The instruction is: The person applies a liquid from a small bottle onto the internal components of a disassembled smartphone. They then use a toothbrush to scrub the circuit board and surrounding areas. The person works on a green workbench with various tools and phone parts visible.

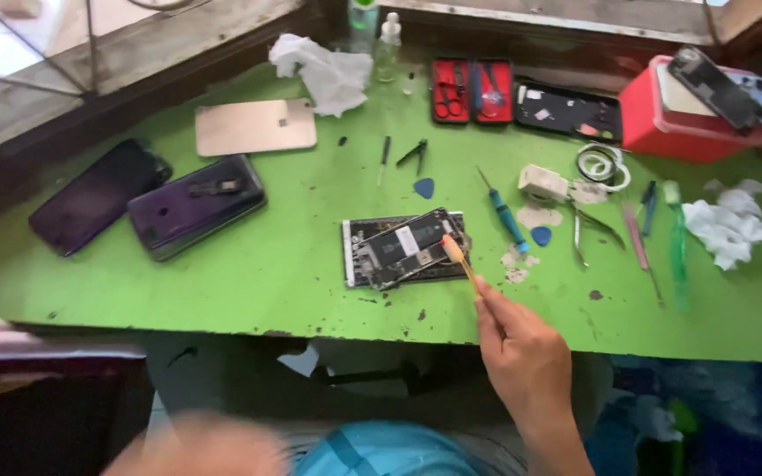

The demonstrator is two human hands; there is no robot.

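My right hand [519, 351] reaches over the front edge of a green table [249, 264] and pinches a thin brush [458, 256]. Its pale bristle tip touches the right end of an opened phone [407, 244], whose black insides face up on a dark mat [352, 257]. My left hand [200, 447] is a blur low in the view, below the table edge and away from the phone. I cannot tell whether it holds anything.
Two dark phones [196, 204] and a rose-gold back cover [256, 126] lie at left. A blue screwdriver [509, 220], tweezers [588, 225], picks and white tissues [729, 225] lie right. A red tool case [472, 90], bottles and a red box [690, 115] stand at the back.
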